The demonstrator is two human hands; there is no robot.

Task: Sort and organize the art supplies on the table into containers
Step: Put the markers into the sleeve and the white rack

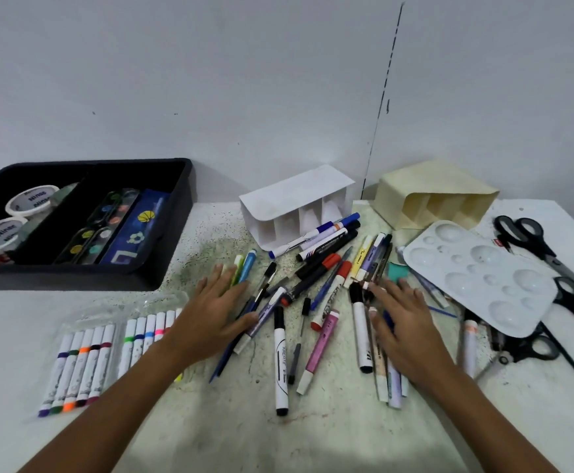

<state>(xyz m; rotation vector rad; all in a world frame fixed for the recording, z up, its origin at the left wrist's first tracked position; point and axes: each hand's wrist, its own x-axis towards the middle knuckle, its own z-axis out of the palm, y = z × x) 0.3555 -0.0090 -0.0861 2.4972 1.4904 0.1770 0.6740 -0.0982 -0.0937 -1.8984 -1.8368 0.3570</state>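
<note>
- Both hands lie flat and spread on the speckled white table (pixel 312 438), fingers straight, gripping nothing: the left hand (pixel 210 312) rests on the left edge of the loose pile of pens and markers (pixel 316 295), the right hand (pixel 405 329) on its right side.
- Nearest, to the left of the left forearm, two clear plastic packs of white colour-banded markers (pixel 84 363) lie side by side.
- Between the hands, a white marker with black cap (pixel 281 363) and a pink marker (pixel 318 353) point toward the viewer.
- Under the left fingertips sit a green highlighter (pixel 237 269) and a blue highlighter (pixel 248 264).
- Right of the pile, a white plastic paint palette with round wells (pixel 480 278) overlaps several black-handled scissors (pixel 531 244).
- Farther back, a white four-slot organiser (pixel 295 199) lies on its side, marker tips touching its openings; a cream organiser (pixel 435 196) lies tipped beside it.
- Far left, a black divided tray (pixel 162 254) holds two white round tubs (pixel 12 220), a watercolour strip (pixel 101 227) and a blue flat box (pixel 135 230), against the pale wall (pixel 244 80).
</note>
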